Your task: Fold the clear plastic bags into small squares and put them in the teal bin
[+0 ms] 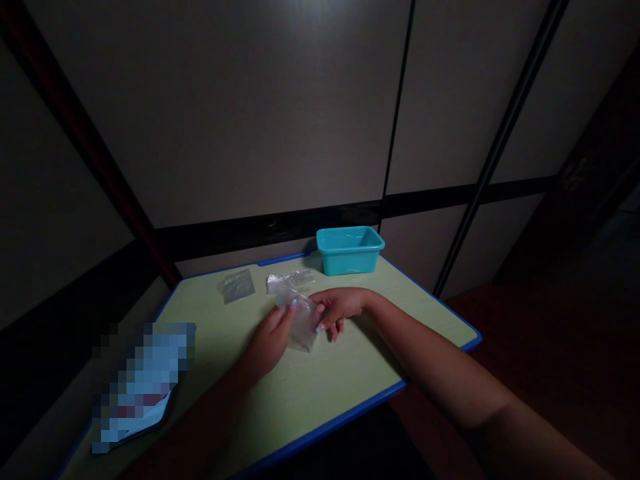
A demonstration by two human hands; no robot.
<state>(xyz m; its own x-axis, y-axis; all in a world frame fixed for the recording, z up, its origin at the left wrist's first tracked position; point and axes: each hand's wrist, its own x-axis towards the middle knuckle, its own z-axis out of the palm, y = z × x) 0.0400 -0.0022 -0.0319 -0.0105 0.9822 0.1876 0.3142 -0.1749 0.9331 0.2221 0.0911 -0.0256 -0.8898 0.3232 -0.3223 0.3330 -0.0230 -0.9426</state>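
A clear plastic bag (302,327) is held up between my two hands over the table. My left hand (273,337) pinches its left side near the top, thumb on the front. My right hand (340,310) grips the bag's right edge between thumb and fingers, the other fingers curled below. Just behind the bag lies a crumpled clear plastic wrapper (280,283). Farther left, another flat clear plastic bag (238,286) rests on the tabletop. Whether the held bag has anything inside, I cannot tell.
A turquoise plastic basin (350,261) stands at the back right of the pale green table (310,400) with blue edging. At the left front lies a blurred-out device or packet (145,393). Cabinet doors (280,120) rise behind the table.
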